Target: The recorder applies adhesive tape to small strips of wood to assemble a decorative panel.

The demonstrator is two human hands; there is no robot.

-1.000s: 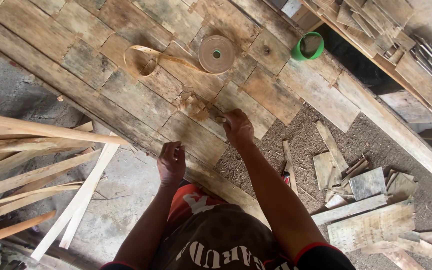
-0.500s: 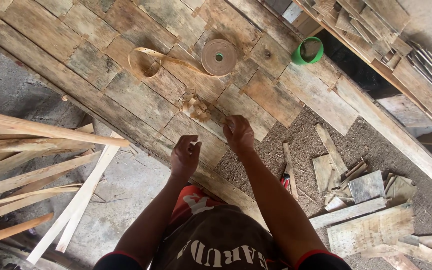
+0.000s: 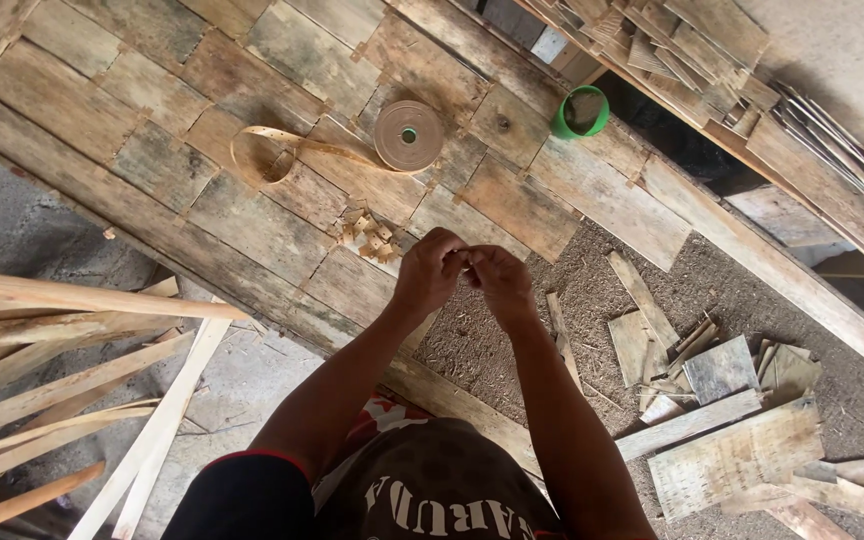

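Observation:
My left hand (image 3: 430,270) and my right hand (image 3: 499,283) meet fingertip to fingertip above a patchwork sheet of wood veneer pieces (image 3: 252,150). The fingers pinch together around something very small that I cannot make out. Just left of my left hand lies a little heap of small tan wood bits (image 3: 370,238). Farther up sits a roll of brown paper tape (image 3: 408,135) with a loose strip (image 3: 282,150) curling off to the left.
A green cup (image 3: 580,112) stands at the sheet's upper right edge. Long thin wood strips (image 3: 52,350) lie at the left. Scrap veneer pieces (image 3: 722,410) are scattered on gritty ground at the right. Stacked strips (image 3: 752,70) fill the upper right.
My left hand has moved right and up, away from the sheet's near edge, and now meets my right hand. The right hand has stayed roughly in place.

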